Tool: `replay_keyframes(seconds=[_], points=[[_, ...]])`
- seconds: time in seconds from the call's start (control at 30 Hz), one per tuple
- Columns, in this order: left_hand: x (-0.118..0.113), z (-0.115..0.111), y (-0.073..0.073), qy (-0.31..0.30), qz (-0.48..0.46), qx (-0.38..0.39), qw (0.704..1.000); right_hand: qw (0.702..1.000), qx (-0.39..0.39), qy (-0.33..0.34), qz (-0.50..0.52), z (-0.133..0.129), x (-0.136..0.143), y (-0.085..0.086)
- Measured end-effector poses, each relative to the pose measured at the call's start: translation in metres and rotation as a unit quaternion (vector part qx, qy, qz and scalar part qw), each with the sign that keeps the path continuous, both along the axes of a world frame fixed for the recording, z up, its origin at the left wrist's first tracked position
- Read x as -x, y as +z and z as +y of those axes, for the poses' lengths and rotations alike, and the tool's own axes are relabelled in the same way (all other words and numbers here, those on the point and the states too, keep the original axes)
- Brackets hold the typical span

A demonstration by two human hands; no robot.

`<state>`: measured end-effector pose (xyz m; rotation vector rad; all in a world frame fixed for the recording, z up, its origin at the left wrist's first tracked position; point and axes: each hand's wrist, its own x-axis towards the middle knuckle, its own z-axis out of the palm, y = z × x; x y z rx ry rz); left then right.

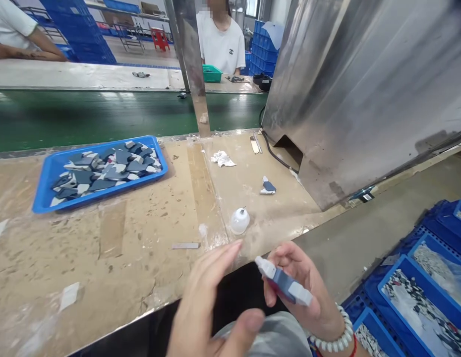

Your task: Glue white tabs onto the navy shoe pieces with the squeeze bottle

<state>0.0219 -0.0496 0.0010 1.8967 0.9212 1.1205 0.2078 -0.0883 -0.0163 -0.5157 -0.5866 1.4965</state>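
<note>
My right hand holds a small blue-grey and white plastic part between thumb and fingers, above my lap at the table's front edge. Left of it, my left hand is open, fingers stretched out and thumb apart, with nothing in it. Just beyond the hands stands a small white squeeze bottle with a thin metal tip. A similar blue-grey and white piece lies farther back on the table. To the left, a blue tray carries a heap of such parts.
A flat metal strip, crumpled white tissue and a blade-like tool lie on the cardboard-covered table. A large metal housing stands at right. Beyond runs a green conveyor belt, with people behind it. Blue bins sit lower right.
</note>
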Motion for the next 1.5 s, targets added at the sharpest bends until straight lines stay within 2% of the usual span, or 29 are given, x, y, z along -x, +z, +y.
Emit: replay_keyframes(seconds=[0.1, 0.17, 0.27, 0.37, 0.53, 0.7, 0.87, 0.97, 1.03, 1.1, 1.17, 1.2, 1.23, 1.27, 1.37, 1.43, 1.5], points=[[-0.015, 0.0, 0.004, -0.087, -0.041, 0.063, 0.993, 0.997, 0.031, 0.061, 0.046, -0.002, 0.014, -0.004], [-0.014, -0.001, 0.005, -0.114, -0.072, 0.092, 0.987, 0.994, 0.038, 0.088, 0.059, -0.002, 0.021, -0.006], [-0.004, -0.005, 0.006, -0.091, -0.089, 0.114, 0.985, 0.99, 0.021, 0.125, 0.057, 0.0, 0.029, -0.007], [0.003, -0.008, 0.006, -0.065, -0.083, 0.1, 0.989, 0.988, 0.023, 0.146, 0.044, 0.002, 0.035, -0.007], [0.006, -0.008, 0.007, -0.049, -0.048, 0.049, 0.996, 0.992, 0.047, 0.114, 0.025, 0.0, 0.042, -0.004], [0.006, -0.008, 0.012, -0.049, -0.053, 0.025, 0.997, 0.992, 0.062, 0.094, 0.051, -0.001, 0.051, -0.003], [0.019, 0.0, 0.007, -0.074, -0.047, 0.023, 0.996, 0.986, 0.044, 0.142, 0.074, 0.005, 0.052, -0.008], [0.037, 0.01, -0.006, -0.08, -0.022, 0.016, 0.996, 0.982, 0.036, 0.182, -0.023, 0.008, 0.046, -0.01], [0.048, 0.015, -0.016, -0.024, 0.007, 0.019, 0.999, 0.976, 0.016, 0.134, -0.172, 0.009, 0.037, -0.011], [0.056, 0.017, -0.024, 0.064, 0.061, 0.007, 0.996, 0.94, 0.002, -0.031, -0.338, 0.011, 0.025, -0.015], [0.06, 0.019, -0.031, 0.132, 0.126, -0.021, 0.983, 0.868, 0.021, -0.22, -0.445, 0.017, 0.013, -0.021], [0.061, 0.02, -0.032, 0.152, 0.154, -0.036, 0.976, 0.838, 0.04, -0.28, -0.466, 0.021, 0.008, -0.024], [0.061, 0.021, -0.034, 0.166, 0.174, -0.049, 0.969, 0.821, 0.055, -0.308, -0.477, 0.025, 0.004, -0.027], [0.061, 0.021, -0.034, 0.175, 0.189, -0.06, 0.964, 0.816, 0.059, -0.308, -0.485, 0.03, 0.001, -0.029], [0.06, 0.024, -0.035, 0.196, 0.214, -0.097, 0.952, 0.815, 0.042, -0.229, -0.53, 0.043, -0.001, -0.032], [0.06, 0.026, -0.036, 0.182, 0.208, -0.112, 0.954, 0.786, 0.04, -0.186, -0.588, 0.049, 0.002, -0.033], [0.061, 0.027, -0.037, 0.155, 0.191, -0.115, 0.962, 0.744, 0.031, -0.173, -0.645, 0.053, 0.005, -0.035]])
